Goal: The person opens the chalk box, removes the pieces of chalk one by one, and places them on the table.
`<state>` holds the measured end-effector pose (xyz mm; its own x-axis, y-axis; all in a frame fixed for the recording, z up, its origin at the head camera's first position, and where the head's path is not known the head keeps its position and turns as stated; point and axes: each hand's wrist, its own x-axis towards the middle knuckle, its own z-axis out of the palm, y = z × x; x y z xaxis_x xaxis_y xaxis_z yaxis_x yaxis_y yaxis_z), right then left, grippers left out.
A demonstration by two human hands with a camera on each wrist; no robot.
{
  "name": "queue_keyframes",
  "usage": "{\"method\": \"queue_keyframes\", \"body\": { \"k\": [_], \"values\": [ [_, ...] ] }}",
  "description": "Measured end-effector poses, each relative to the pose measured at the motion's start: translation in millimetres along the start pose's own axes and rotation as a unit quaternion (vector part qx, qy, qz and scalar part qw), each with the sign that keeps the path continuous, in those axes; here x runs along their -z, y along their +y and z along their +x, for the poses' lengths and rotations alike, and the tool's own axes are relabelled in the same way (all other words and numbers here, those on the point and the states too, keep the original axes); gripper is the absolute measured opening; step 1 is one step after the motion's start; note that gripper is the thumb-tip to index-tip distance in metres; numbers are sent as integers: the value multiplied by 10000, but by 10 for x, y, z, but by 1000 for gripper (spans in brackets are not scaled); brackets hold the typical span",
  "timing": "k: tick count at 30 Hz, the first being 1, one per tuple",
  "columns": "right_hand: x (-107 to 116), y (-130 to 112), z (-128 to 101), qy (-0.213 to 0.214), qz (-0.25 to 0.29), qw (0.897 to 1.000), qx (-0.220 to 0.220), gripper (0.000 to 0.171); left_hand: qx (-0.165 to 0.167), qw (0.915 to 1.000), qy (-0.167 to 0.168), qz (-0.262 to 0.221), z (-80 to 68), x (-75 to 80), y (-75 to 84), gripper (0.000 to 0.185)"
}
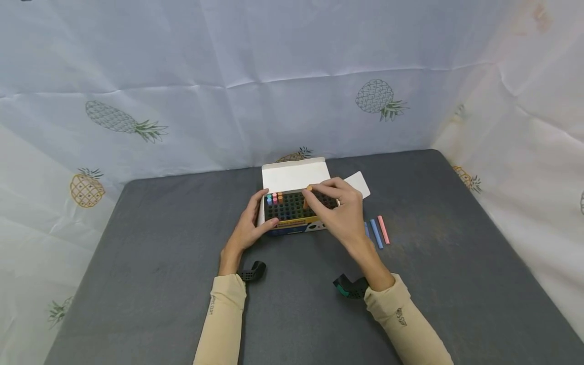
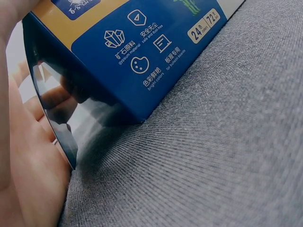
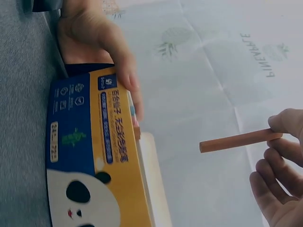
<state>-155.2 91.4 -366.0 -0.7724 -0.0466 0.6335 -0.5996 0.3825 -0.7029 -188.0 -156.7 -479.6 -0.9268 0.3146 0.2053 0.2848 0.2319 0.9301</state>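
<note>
A blue and yellow chalk box (image 1: 296, 224) with a panda print lies with its top open, showing rows of dark round holes. Several coloured chalks (image 1: 275, 198) stand in the holes at its left end. My left hand (image 1: 246, 228) holds that end, thumb along the front edge and fingers at the back; a loose side flap (image 2: 57, 113) is by its palm. Between thumb and fingertips, my right hand (image 1: 343, 213) pinches one end of an orange chalk (image 3: 232, 141). The other end points down over the holes, and the right wrist view shows it apart from the box.
Right of the box, a pink chalk (image 1: 384, 229) and blue chalks (image 1: 376, 233) lie on the dark grey table (image 1: 456, 284). The box's white lid (image 1: 294, 175) is folded back, and a white side flap (image 1: 358, 183) sticks out at the right. A pineapple-print cloth (image 1: 255, 116) hangs behind.
</note>
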Motion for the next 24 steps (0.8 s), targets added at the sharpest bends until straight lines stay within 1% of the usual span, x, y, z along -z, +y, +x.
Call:
{"method": "queue_keyframes", "body": {
  "k": [6, 16, 23, 24],
  "values": [
    [184, 7, -96, -8, -98, 9999, 68, 17, -42, 10000, -7, 30, -5, -3, -11, 81],
    [631, 159, -257, 145, -648, 9978, 15, 15, -40, 10000, -15, 11, 9, 9, -21, 82],
    [971, 365, -369, 194, -927, 9955, 6, 14, 75, 9998, -123, 103, -39, 16, 412, 79],
    [1013, 398, -385, 219, -999, 9948, 1, 14, 62, 9999, -120, 104, -38, 16, 415, 79]
  ]
}}
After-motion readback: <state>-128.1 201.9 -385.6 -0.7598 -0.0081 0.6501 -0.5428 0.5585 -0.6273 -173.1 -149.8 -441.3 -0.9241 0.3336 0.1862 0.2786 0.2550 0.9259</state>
